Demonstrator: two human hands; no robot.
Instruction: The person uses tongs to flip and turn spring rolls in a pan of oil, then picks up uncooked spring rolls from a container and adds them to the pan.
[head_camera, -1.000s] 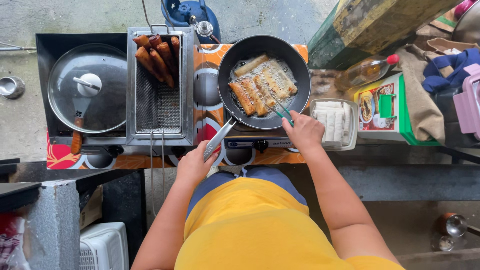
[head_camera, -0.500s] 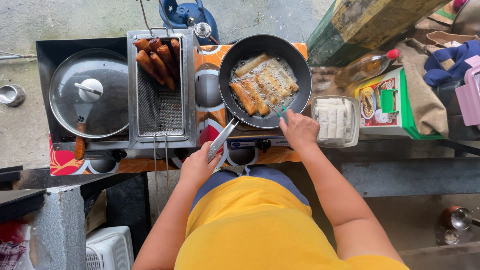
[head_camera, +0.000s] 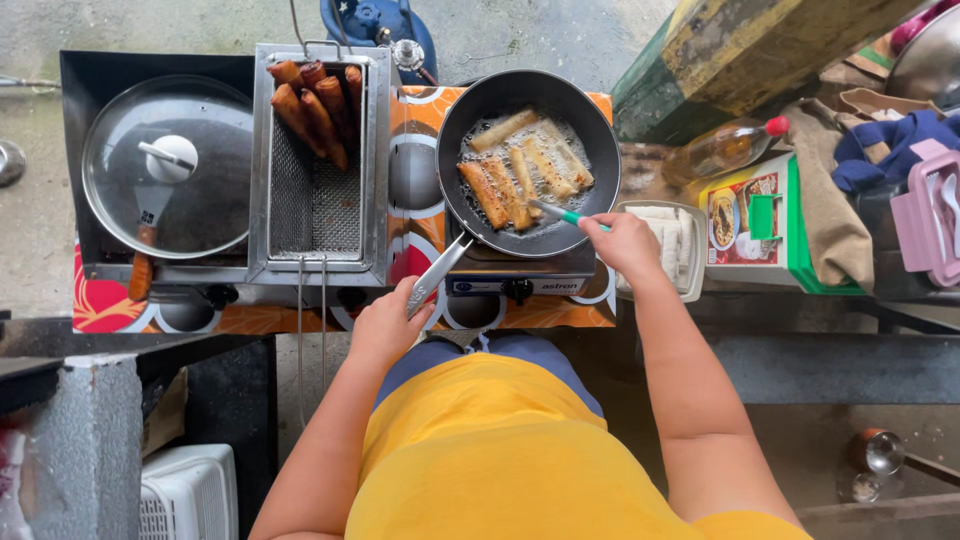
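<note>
Gripping the round black frying pan (head_camera: 528, 160) by its handle at 7 o'clock, left hand (head_camera: 385, 325) stays clamped; right hand (head_camera: 625, 243) pinches green-handled tongs (head_camera: 562, 214) over the golden rolls (head_camera: 520, 170).

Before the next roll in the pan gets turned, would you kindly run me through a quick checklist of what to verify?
1. Pan steadied: ok. The left hand grips the pan handle.
2. Tool in hand: ok. The right hand holds the green-handled utensil, its tip among the rolls.
3. Pan seated on the burner: ok. The frying pan sits level on the stove.
4. Room in the draining basket: ok. Fried rolls fill only its far end.
5. Undersides browned: cannot tell; hidden.
6. Flame level: cannot tell; the pan covers it.
</note>
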